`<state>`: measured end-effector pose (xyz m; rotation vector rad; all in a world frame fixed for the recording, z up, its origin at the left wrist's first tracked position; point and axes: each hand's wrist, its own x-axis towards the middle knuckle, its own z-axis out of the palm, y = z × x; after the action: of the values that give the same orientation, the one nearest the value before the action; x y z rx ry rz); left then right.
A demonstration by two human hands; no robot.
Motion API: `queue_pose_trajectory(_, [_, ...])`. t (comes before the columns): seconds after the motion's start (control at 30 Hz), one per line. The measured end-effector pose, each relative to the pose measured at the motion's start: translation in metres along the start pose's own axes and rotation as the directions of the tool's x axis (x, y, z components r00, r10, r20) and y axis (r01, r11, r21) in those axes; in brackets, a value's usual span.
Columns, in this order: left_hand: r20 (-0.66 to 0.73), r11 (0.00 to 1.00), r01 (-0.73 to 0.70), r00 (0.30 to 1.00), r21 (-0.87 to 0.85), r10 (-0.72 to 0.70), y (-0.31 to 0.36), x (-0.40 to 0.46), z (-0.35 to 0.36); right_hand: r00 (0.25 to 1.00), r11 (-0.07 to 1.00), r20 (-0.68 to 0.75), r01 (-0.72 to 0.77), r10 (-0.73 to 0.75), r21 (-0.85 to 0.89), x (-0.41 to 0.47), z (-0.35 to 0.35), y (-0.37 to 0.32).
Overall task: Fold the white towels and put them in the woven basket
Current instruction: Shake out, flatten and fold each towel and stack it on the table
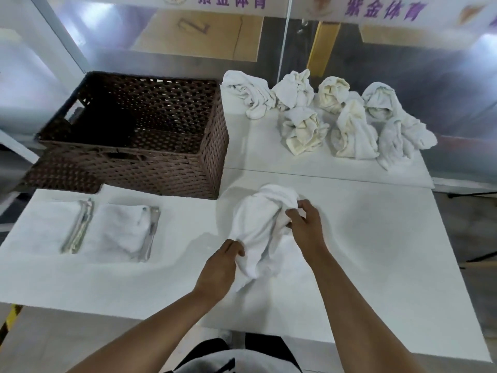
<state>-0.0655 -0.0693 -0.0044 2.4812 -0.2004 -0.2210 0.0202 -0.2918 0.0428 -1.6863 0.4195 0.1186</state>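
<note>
A crumpled white towel (258,230) lies bunched in the middle of the white table (363,238). My left hand (220,267) grips its near lower end. My right hand (302,220) pinches its far right edge. Two folded white towels lie flat at the near left, one (51,226) beside the other (121,230). A dark brown woven basket (150,170) stands at the back left and looks empty inside. Several crumpled white towels (336,117) sit in a heap at the back right.
Behind the table runs a translucent panel with purple lettering (384,8) along the top. The table's near edge (107,309) crosses in front of my body. Grey floor (470,224) shows to the right of the table.
</note>
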Motion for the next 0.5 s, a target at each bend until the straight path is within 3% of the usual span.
queue_pose_trajectory(0.1, [0.007,0.999,-0.023,1.0,-0.029,0.024,-0.003,-0.012,-0.009,0.999,0.997,0.032,-0.007,0.004,0.082,-0.022,-0.002,-0.014])
queue_pose_trajectory(0.2, [-0.001,0.994,-0.081,0.997,-0.079,0.082,-0.001,-0.021,-0.019,0.996,0.999,0.089,-0.014,0.01,0.047,-0.043,-0.003,-0.021])
queue_pose_trajectory(0.3, [-0.106,0.987,-0.134,0.987,-0.086,0.125,0.01,-0.02,-0.039,0.997,0.995,0.079,0.032,-0.025,-0.095,-0.067,-0.004,-0.024])
queue_pose_trajectory(0.43, [-0.276,0.966,-0.167,0.955,-0.198,0.109,0.035,-0.008,-0.076,0.978,0.962,0.07,0.208,-0.199,-0.175,-0.096,-0.008,-0.031])
queue_pose_trajectory(0.5, [-0.158,0.947,-0.224,0.969,-0.231,0.191,0.05,0.003,-0.097,0.958,0.945,0.099,0.283,-0.27,-0.162,-0.109,-0.012,-0.04])
